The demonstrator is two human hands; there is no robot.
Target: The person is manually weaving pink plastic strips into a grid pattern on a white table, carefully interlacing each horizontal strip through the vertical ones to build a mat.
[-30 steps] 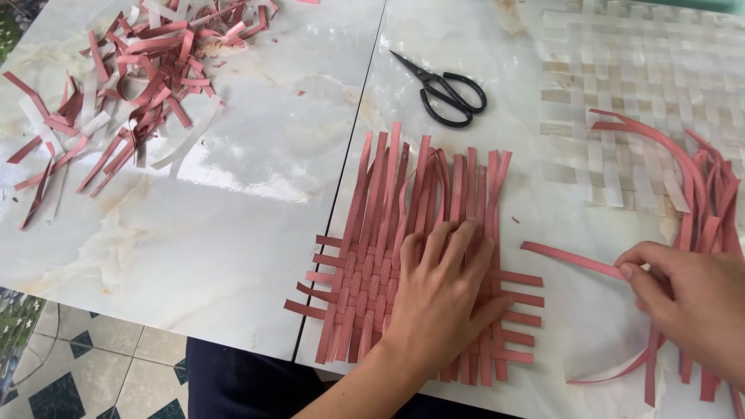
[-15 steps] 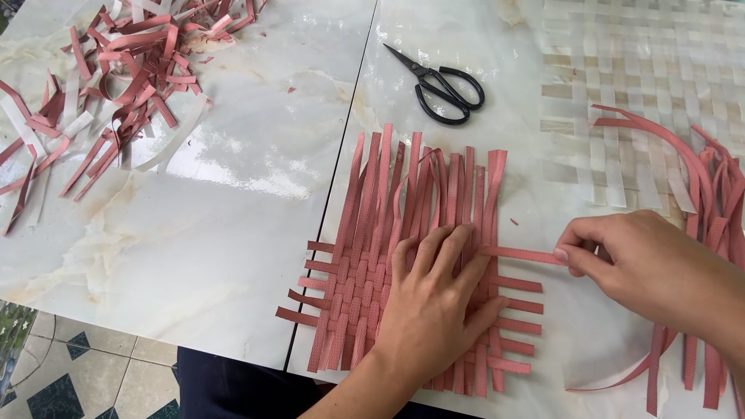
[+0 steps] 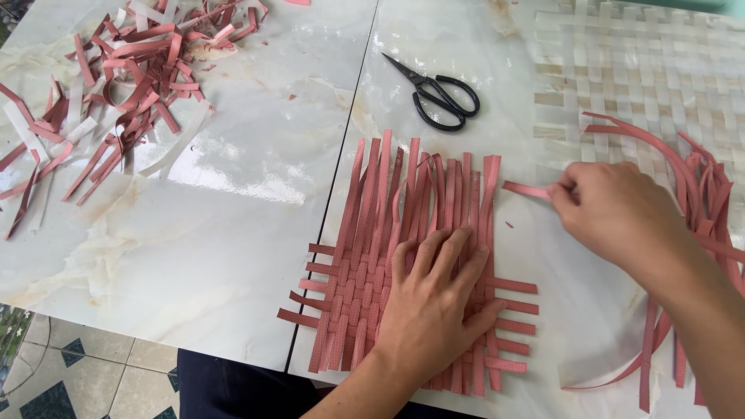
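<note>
Nearest, our left hand point(image 3: 434, 310) presses flat, fingers spread, on the red woven mat point(image 3: 403, 264) at the counter point(image 3: 194, 256) edge. Right hand point(image 3: 613, 209) pinches a red strip point(image 3: 526, 188), now lifted back from the mat's right edge. Beyond, scissors point(image 3: 438, 97) lie untouched.

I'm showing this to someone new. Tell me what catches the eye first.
The half-woven red strap mat at bottom centre, pressed flat by the left hand. Beside it, the right hand pinches a loose red strip in its fingers. Black scissors lie above; red offcuts pile at top left.
</note>
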